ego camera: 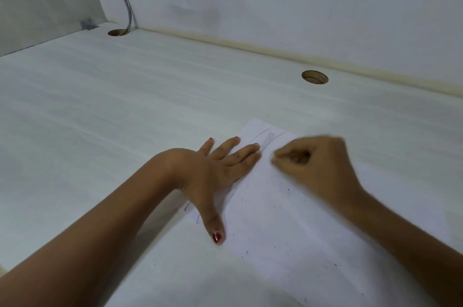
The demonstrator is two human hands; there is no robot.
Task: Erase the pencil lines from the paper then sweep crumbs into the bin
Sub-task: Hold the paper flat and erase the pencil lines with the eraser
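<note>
White paper lies on pale worktop. Left hand rests flat on paper's left edge, fingers straight and spread, nails painted red. Right hand, blurred, sits on paper just right of left hand, its fingers curled tight; cannot tell whether they hold anything. Faint pencil lines mark paper's far end. Dark crumbs dot paper's middle. Round cable hole beyond paper.
</note>
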